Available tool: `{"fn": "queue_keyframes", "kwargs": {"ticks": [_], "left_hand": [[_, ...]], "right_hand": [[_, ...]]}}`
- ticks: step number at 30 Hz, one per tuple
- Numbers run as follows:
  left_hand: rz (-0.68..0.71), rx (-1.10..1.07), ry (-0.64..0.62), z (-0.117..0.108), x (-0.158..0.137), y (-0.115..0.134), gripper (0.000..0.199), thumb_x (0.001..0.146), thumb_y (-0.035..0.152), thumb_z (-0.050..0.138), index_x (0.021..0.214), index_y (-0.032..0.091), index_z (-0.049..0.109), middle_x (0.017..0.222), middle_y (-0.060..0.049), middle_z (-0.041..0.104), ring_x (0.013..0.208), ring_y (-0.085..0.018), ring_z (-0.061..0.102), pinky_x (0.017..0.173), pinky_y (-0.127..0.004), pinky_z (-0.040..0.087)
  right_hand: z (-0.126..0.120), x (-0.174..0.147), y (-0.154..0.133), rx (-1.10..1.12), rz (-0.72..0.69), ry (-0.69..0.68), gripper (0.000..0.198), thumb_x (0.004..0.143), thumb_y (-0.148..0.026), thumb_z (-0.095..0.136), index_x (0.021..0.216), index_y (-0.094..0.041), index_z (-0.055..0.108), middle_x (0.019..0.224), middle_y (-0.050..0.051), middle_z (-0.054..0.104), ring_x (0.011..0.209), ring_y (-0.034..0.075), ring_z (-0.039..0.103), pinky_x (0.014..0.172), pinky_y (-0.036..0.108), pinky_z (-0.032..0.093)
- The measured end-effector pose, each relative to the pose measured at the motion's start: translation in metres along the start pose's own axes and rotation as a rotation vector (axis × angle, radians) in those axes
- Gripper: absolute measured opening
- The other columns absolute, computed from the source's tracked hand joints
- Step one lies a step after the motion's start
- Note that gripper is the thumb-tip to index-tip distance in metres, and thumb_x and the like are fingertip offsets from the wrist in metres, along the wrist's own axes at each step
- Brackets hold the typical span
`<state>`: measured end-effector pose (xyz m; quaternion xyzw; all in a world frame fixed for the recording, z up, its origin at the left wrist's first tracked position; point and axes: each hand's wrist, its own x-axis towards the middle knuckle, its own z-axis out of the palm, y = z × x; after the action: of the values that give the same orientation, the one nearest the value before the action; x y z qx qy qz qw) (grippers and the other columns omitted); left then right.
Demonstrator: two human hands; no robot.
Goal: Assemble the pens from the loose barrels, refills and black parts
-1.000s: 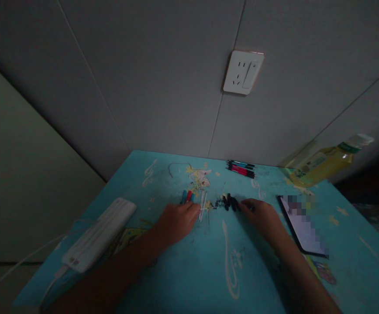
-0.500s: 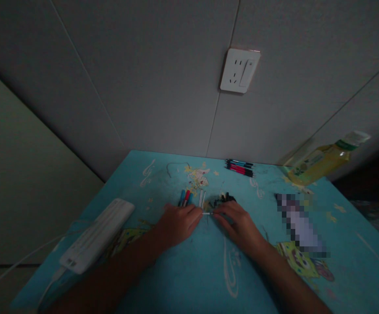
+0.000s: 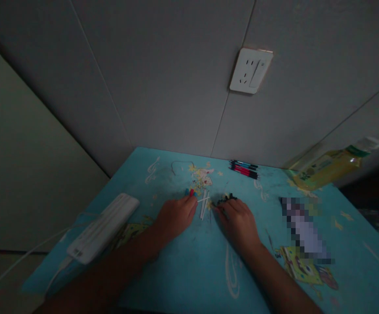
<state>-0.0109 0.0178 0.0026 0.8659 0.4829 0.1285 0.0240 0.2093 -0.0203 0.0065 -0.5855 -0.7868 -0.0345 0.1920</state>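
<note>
My left hand (image 3: 178,213) is closed, with a thin white pen refill (image 3: 204,199) sticking out of its fingertips to the right. Beyond its knuckles show the ends of a red pen barrel (image 3: 191,192) and blue pen barrels (image 3: 187,192), the rest hidden by the hand. More thin white refills (image 3: 203,211) lie on the table between my hands. My right hand (image 3: 240,220) rests with bent, closed fingers at a pile of small black pen parts (image 3: 231,196). What its fingertips hold, if anything, is too small and dark to make out.
Assembled pens (image 3: 244,170) lie near the wall. To the left is a white power strip (image 3: 104,226) with a cable. At right are a bottle of yellow liquid (image 3: 327,170) and a blurred-out flat object (image 3: 307,231). A wall socket (image 3: 251,70) is above the blue table (image 3: 189,270).
My hands have drawn apart; the refill that spanned between them now sticks out of the left hand only. My right hand has shifted to the black parts. The view has turned slightly left.
</note>
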Motion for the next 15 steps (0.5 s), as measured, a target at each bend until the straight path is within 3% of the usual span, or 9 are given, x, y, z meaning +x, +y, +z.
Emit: {"fn": "queue_keyframes", "kwargs": {"ticks": [7, 11, 15], "left_hand": [[0.023, 0.020, -0.003, -0.002, -0.001, 0.002, 0.029, 0.102, 0.031, 0.034, 0.093, 0.020, 0.061, 0.086, -0.006, 0.070, 0.069, -0.019, 0.067, 0.061, -0.028, 0.047], [0.038, 0.014, -0.013, 0.001, -0.001, 0.003, 0.029, 0.102, 0.030, 0.035, 0.094, 0.021, 0.061, 0.085, -0.006, 0.070, 0.071, -0.019, 0.067, 0.064, -0.029, 0.049], [0.058, -0.014, -0.019, -0.001, -0.004, 0.007, 0.027, 0.101, 0.030, 0.037, 0.096, 0.020, 0.062, 0.085, -0.006, 0.069, 0.075, -0.019, 0.067, 0.068, -0.029, 0.048]], "right_hand": [[0.004, 0.007, -0.008, -0.120, 0.019, 0.030, 0.015, 0.094, -0.032, 0.059, 0.087, -0.021, 0.067, 0.085, 0.009, 0.065, 0.087, 0.027, 0.056, 0.077, 0.040, 0.042], [0.001, -0.001, -0.008, 0.020, -0.043, 0.052, 0.017, 0.097, -0.031, 0.054, 0.096, -0.020, 0.067, 0.087, 0.009, 0.066, 0.086, 0.024, 0.059, 0.080, 0.038, 0.045], [0.004, -0.005, -0.015, 0.172, -0.131, 0.025, 0.024, 0.098, -0.027, 0.051, 0.118, -0.020, 0.063, 0.092, 0.008, 0.067, 0.084, 0.022, 0.062, 0.080, 0.036, 0.049]]}}
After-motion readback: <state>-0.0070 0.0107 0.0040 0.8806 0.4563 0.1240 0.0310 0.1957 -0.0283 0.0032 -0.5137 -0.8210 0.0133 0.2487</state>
